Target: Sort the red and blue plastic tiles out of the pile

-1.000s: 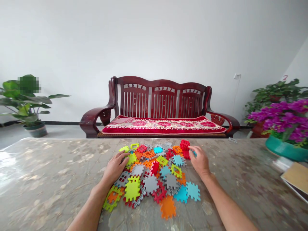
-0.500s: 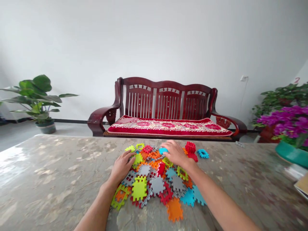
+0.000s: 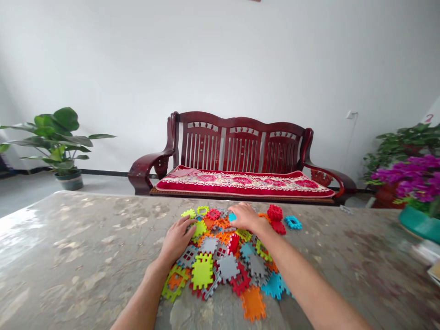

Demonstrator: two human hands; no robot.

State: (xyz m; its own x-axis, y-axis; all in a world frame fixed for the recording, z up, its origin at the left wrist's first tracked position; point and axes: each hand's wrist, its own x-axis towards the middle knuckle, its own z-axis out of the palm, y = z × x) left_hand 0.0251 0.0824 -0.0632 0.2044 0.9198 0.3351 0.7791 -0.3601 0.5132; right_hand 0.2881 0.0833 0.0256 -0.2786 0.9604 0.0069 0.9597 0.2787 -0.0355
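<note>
A heap of flat, toothed plastic puzzle tiles [image 3: 223, 256] in green, orange, red, grey and blue lies on the marbled table [image 3: 85, 247]. My left hand [image 3: 178, 238] rests flat on the heap's left side, fingers spread over a green tile. My right hand [image 3: 244, 216] reaches across the far part of the heap, its fingers curled down over a light blue tile [image 3: 232, 217]. A red block built of tiles [image 3: 275, 213] stands at the heap's far right, with a loose blue frame tile [image 3: 293, 222] beside it.
Behind the table stands a dark red wooden bench [image 3: 237, 156] with a flowered cushion. A leafy potted plant [image 3: 58, 142] is on the floor at left. Purple flowers in a teal pot [image 3: 417, 192] and books sit at the table's right edge.
My right hand set the blue frame tile down by the red block, then moved left across the heap onto a light blue tile. The left hand stayed put; the view shifted left.
</note>
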